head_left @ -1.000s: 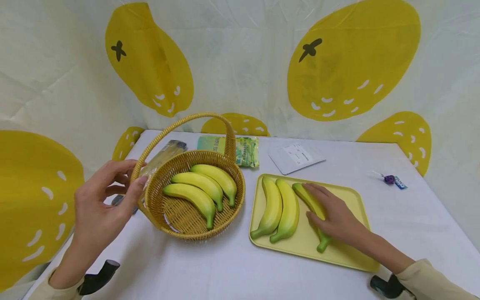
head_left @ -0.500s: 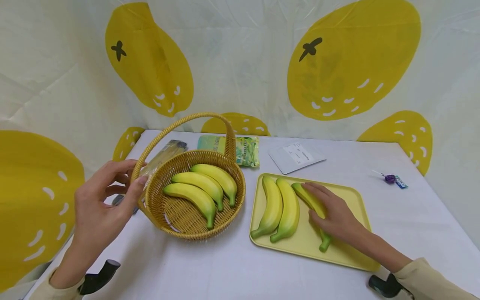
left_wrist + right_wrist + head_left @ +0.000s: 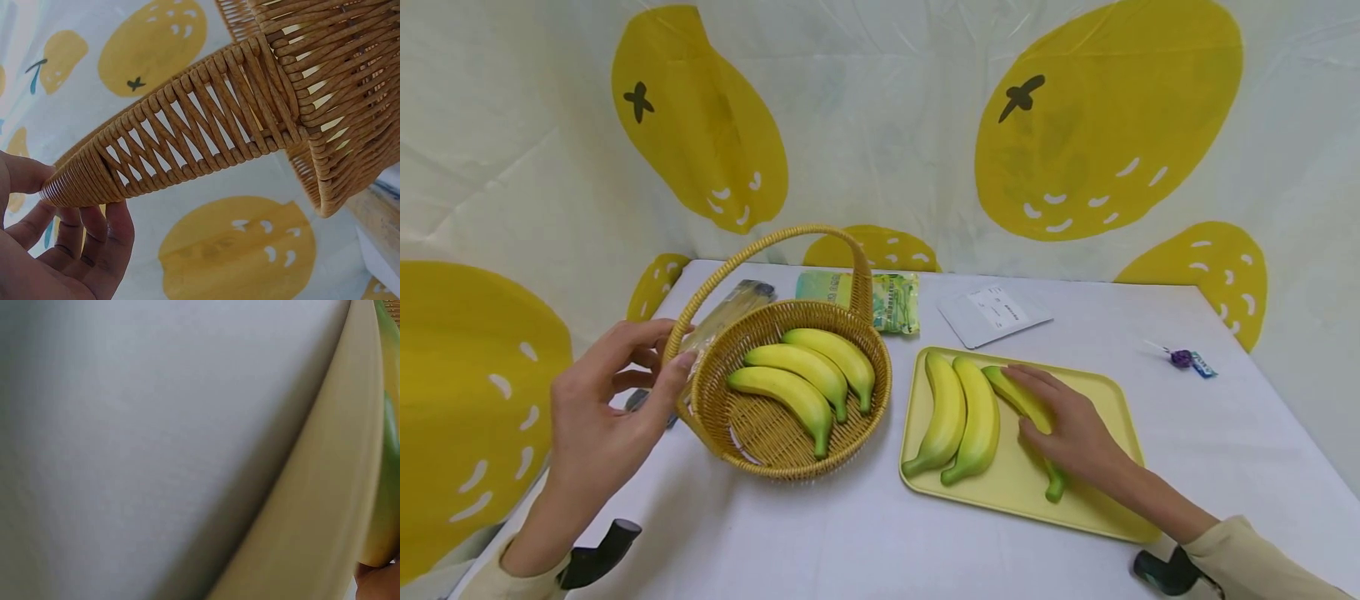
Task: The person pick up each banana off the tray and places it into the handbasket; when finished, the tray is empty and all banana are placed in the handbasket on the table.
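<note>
A person's left hand point(image 3: 606, 396) pinches the arched handle point(image 3: 767, 240) of a wicker basket point(image 3: 767, 429) between thumb and curled fingers, while the right hand point(image 3: 1071, 425) curls over a yellow-green banana point(image 3: 1012, 392) on a pale yellow tray point(image 3: 1000, 493), fingers and thumb on either side of it. Three bananas point(image 3: 795, 367) lie side by side in the basket, stems toward the person; two more bananas point(image 3: 958, 417) sit next to each other at the tray's left end, near the one in hand. The tray rests on a white-covered desk point(image 3: 850, 537). Beyond the basket are a clear package point(image 3: 737, 300) and a green packet point(image 3: 897, 304), partly hidden by the basket, with a gray pouch point(image 3: 977, 321) bearing a white label behind the tray. A purple lollipop point(image 3: 1181, 358) lies at right, before a fruit-print backdrop point(image 3: 880, 125).
</note>
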Tool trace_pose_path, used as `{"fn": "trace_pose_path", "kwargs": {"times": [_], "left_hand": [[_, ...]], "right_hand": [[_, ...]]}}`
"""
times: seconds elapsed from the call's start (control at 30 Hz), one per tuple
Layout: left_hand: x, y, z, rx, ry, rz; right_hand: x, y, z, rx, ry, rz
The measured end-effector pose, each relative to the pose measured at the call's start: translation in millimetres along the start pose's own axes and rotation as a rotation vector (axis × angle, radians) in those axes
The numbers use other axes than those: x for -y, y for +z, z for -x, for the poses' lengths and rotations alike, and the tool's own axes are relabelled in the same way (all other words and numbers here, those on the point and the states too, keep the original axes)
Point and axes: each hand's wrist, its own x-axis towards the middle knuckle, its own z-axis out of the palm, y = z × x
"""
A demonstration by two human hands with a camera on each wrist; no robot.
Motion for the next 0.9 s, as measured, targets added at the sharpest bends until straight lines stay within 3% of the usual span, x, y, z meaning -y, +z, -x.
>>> {"fn": "trace_pose_path", "kwargs": {"times": [0.47,0.9], "left_hand": [[1.5,-0.4,0.2,0.003,-0.005,-0.011],[-0.5,0.5,0.1,0.000,-0.005,-0.011]], "right_hand": [[1.6,-5.9,-6.7,-0.005,-0.002,0.010],[8.0,-18.0,-22.9,-0.019,-0.068,0.033]]}}
